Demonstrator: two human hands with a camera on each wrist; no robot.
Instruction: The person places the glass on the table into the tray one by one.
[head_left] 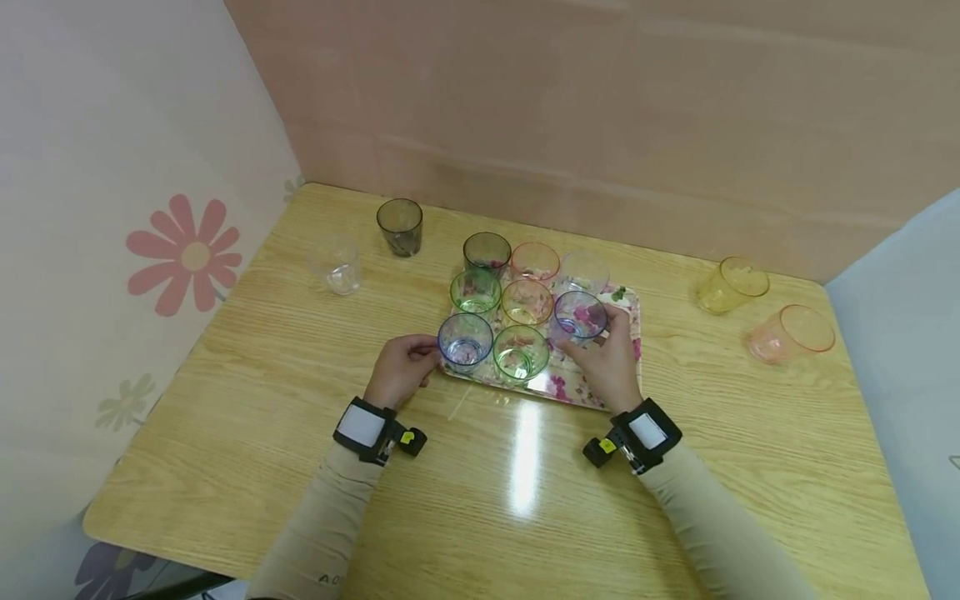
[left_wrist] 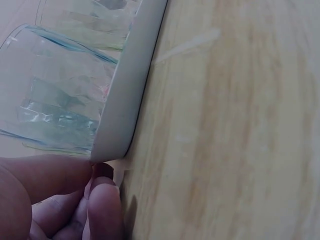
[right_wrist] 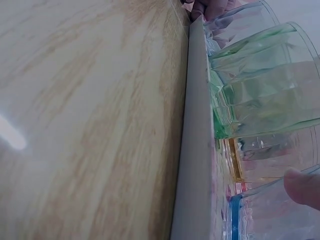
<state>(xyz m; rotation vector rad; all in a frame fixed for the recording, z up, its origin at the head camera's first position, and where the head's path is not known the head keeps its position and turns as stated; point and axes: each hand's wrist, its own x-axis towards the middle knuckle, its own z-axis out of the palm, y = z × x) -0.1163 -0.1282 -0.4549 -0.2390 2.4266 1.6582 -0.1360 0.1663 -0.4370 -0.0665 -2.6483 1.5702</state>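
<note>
A flowered tray (head_left: 632, 333) bears several tinted tumblers in rows. My left hand (head_left: 401, 367) pinches the tray's front left corner, beside a blue-rimmed tumbler (head_left: 465, 354); in the left wrist view the thumb (left_wrist: 55, 172) lies along that corner. My right hand (head_left: 611, 360) grips a purple-rimmed tumbler (head_left: 577, 327) on the tray's right part, fingers and thumb around its sides. In the right wrist view the thumb (right_wrist: 302, 189) touches this glass. Between the hands stands a green tumbler (head_left: 521, 365). Behind are another green tumbler (head_left: 476, 302), a yellow one (head_left: 527, 312), a grey one (head_left: 487, 260), a pink one (head_left: 535, 271) and a clear one (head_left: 585, 268).
On the wooden table (head_left: 480, 500), a clear tumbler (head_left: 342, 275) and a dark grey tumbler (head_left: 403, 237) stand at the left. At the right are a yellow tumbler (head_left: 716, 292) and a pink tumbler (head_left: 776, 340). Walls border the table's back and sides.
</note>
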